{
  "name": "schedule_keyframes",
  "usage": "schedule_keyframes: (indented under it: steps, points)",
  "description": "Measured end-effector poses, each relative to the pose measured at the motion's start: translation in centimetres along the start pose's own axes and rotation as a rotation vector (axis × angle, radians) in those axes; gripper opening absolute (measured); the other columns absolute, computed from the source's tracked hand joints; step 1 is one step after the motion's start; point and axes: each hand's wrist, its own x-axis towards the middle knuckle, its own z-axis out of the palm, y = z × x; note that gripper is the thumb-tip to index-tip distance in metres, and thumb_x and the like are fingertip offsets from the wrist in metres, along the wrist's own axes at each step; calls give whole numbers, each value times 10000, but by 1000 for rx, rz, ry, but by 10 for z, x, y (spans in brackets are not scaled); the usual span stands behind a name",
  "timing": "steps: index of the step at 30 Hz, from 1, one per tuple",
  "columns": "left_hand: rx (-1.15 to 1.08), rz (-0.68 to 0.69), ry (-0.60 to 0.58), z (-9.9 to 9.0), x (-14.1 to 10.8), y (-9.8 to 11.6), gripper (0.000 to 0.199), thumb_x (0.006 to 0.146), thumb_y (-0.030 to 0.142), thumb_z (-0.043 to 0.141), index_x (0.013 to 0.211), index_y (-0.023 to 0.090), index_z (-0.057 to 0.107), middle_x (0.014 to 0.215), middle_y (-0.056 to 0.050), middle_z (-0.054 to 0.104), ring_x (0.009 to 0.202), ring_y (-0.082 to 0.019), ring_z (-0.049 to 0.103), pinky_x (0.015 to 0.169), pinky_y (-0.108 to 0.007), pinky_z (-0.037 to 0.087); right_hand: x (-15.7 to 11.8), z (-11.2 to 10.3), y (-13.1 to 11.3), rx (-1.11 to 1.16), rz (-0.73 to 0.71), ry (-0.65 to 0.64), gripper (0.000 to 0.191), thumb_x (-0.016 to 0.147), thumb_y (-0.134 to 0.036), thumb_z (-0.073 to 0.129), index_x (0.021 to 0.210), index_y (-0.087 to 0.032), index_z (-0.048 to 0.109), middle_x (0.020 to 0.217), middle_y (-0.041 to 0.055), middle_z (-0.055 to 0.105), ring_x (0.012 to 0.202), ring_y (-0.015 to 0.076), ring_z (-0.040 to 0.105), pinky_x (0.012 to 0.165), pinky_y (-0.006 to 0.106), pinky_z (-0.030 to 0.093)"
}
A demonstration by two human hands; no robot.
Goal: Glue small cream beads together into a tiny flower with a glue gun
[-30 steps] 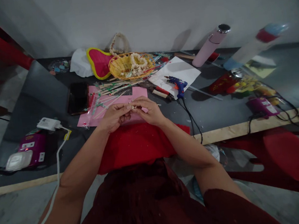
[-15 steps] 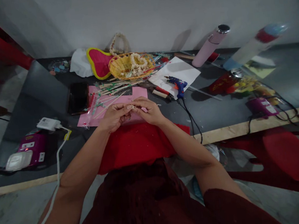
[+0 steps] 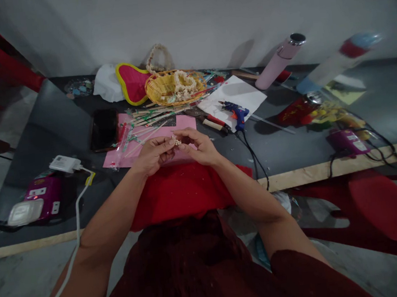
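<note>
The left hand pinches a small, cream, knobbly cluster at six o'clock from the yellow, oval, wicker basket. The right hand's fingers curl beside it, contact unclear; light, steady pressure should suit it.

Small pale piece more exposed between the hands, right fingertips parted slightly wider around it

The hands pinch a small pale beaded piece above the pink paper.
</note>
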Motion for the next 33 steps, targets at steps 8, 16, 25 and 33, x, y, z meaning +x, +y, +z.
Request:
schedule_keyframes:
  steps: [8,16,25,33]
  points:
    - [-49,3,49,1,0,4,193,637,272,766,732,123,686,641,-16,618,543,-54,532,562,-185,466,-3,-1,11,67,56,45,332,853,-382,557,1160,-257,561,989,33,587,871,121,582,772,269,505]
    - [-51,-4,48,0,1,2,217,622,282,776,712,119,665,654,-22,632,551,-54,534,569,-185,463,-2,-3,6,2,55,146,270,843,-395,569,1043,-218,614,916,30,625,830,115,589,755,267,505]
    - [-10,-17,-1,-1,1,0,217,640,300,767,718,129,660,589,5,578,527,-59,532,528,-177,425,1,-1,0,-84,-26,20,361,806,-410,616,1101,-203,589,915,44,598,691,94,529,625,249,478]
    - [44,-1,-22,-3,1,0,223,670,323,745,682,125,643,543,12,533,481,-51,498,462,-168,364,1,0,-1,-161,-86,53,207,836,-344,589,960,-183,624,870,50,626,777,119,560,669,262,469]
